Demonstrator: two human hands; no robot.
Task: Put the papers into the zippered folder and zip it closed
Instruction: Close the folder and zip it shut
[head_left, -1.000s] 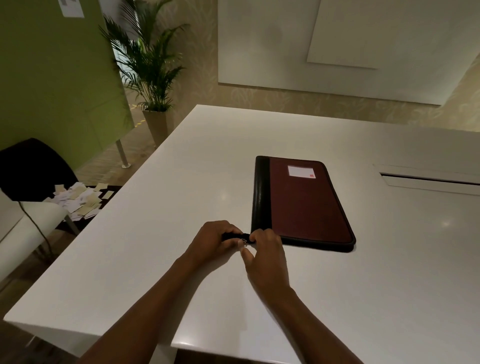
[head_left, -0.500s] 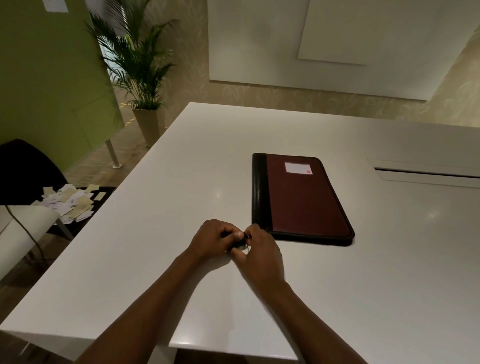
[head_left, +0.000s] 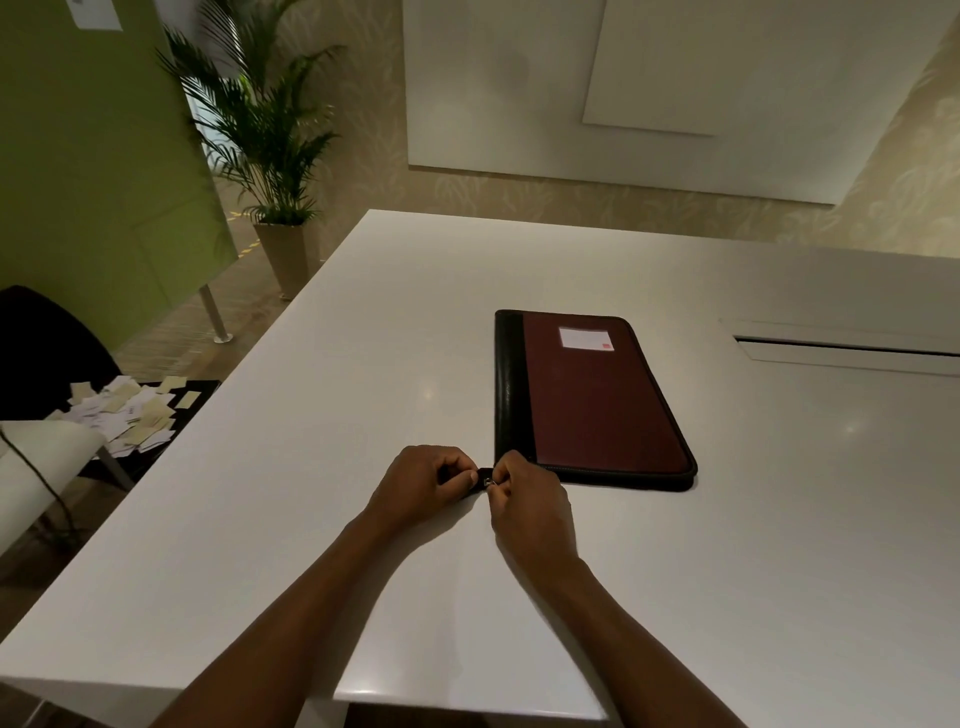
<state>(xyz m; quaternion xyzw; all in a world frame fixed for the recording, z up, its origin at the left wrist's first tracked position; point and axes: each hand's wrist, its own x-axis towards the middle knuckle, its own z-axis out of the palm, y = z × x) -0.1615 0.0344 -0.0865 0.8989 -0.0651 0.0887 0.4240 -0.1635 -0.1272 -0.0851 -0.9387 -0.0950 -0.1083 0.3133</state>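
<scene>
Pinching at the near left corner of a closed zippered folder (head_left: 597, 405), a person works at a white table (head_left: 311, 519), both forearms reaching in from the bottom of the frame. The left hand (head_left: 421, 480) curls its fingers round a short dark tab (head_left: 484, 475) that sticks out from the corner; the right hand (head_left: 524, 491) pinches a small metal zip pull (head_left: 491, 483) just beside it, thumb and forefinger pressed together. The folder lies flat, its maroon cover up, a black spine band along its left edge and a pale label (head_left: 584, 338) near its far end. Its long axis runs away from the person, the far end angled slightly left. No papers show on the table, so they are judged to be inside already, with the zip at or close to the end of its run. The padded, leather-like cover looks fairly stiff, moderately light and not fragile, likely to slide on the glossy tabletop unless steadied; the best holds are judged to be the corner tab for bracing and the pull for drawing. Loose paper slips (head_left: 130, 410) lie on a low surface to the left, beyond a potted palm (head_left: 265, 135)
</scene>
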